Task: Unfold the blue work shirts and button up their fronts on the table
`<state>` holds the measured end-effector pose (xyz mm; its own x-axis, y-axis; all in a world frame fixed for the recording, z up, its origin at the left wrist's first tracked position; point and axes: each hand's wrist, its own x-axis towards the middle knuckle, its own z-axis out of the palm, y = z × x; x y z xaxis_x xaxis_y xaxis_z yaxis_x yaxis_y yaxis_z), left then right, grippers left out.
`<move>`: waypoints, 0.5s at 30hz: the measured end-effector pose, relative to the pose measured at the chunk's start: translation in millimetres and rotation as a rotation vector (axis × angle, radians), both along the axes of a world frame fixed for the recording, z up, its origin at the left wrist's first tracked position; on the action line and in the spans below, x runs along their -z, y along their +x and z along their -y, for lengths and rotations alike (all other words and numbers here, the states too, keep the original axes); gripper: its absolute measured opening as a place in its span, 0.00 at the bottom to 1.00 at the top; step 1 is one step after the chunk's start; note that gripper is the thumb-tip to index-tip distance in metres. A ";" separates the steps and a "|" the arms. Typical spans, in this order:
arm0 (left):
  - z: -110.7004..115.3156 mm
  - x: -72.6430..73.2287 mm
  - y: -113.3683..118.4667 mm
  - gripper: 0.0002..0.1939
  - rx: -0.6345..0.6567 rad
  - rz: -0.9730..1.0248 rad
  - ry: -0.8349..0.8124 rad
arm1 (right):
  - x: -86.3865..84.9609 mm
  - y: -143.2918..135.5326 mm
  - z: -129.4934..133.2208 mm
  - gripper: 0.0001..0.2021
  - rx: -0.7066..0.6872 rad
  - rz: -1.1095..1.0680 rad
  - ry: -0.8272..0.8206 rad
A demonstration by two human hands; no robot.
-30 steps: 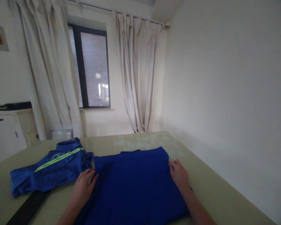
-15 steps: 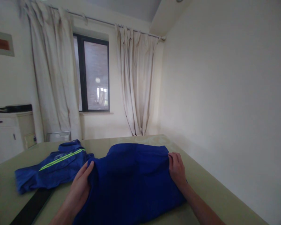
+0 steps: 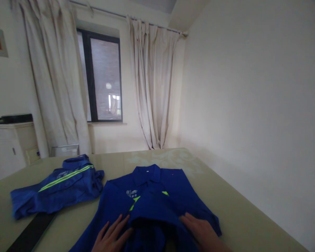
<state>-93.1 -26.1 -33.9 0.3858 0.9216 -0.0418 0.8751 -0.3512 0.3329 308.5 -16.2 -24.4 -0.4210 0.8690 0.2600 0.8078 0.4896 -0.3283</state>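
The green bench point(image 3: 241, 220) extended from the near side to the far wall, with pale curtains point(image 3: 156, 87) hanging beyond its far edge. A blue shirt point(image 3: 154, 210) lay near the middle, collar at the far side, its near part raised in a fold with a dark opening facing near. A second blue garment point(image 3: 68, 192), with yellow-green stripes, lay to the left, overlapping the far end of a black strip point(image 3: 30, 234). The left hand point(image 3: 111, 236) rested on the shirt left of the opening, fingers spread and unclenched. The right hand point(image 3: 198, 229) touched the right side of the fold; its thumb was hidden, and whether it grasped cloth could not be determined. A white emblem point(image 3: 133, 193) and a small collar label point(image 3: 147, 171) were noted.
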 end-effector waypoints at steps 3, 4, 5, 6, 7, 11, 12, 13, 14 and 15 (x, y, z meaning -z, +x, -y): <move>-28.9 -26.0 23.0 0.36 -0.077 -0.065 0.058 | -24.4 -10.5 -51.8 0.28 0.079 0.085 -0.053; -41.5 -34.5 31.6 0.37 -0.111 -0.056 0.088 | -33.3 -14.1 -70.9 0.28 0.135 0.097 -0.042; -54.5 -42.7 40.0 0.38 -0.132 -0.030 0.121 | -41.7 -17.6 -89.6 0.27 0.179 0.094 -0.034; -67.1 -50.8 47.4 0.39 -0.140 0.021 0.164 | -49.2 -20.4 -106.7 0.25 0.223 0.070 -0.031; -78.2 -58.8 53.0 0.37 -0.144 0.105 0.214 | -55.8 -21.8 -121.3 0.25 0.242 0.054 -0.025; -90.5 -86.3 42.4 0.23 -0.245 0.770 0.322 | -73.1 3.1 -141.4 0.23 0.215 -0.084 0.058; -83.1 -89.9 31.3 0.21 -0.297 0.950 0.307 | -75.1 19.3 -135.3 0.23 0.201 -0.158 0.123; -71.9 -91.4 18.1 0.23 -0.363 1.088 0.282 | -75.9 39.0 -125.1 0.23 0.194 -0.245 0.214; -57.5 -90.6 4.4 0.25 -0.431 1.158 0.285 | -75.5 61.2 -111.5 0.24 0.186 -0.302 0.294; -41.0 -87.7 -8.5 0.26 -0.486 1.193 0.282 | -73.9 84.6 -95.4 0.24 0.187 -0.323 0.355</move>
<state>-101.6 14.9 53.8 -0.3193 0.8967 0.3066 0.1525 -0.2707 0.9505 393.1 79.2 49.5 -0.1164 0.7564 0.6436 0.7773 0.4728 -0.4151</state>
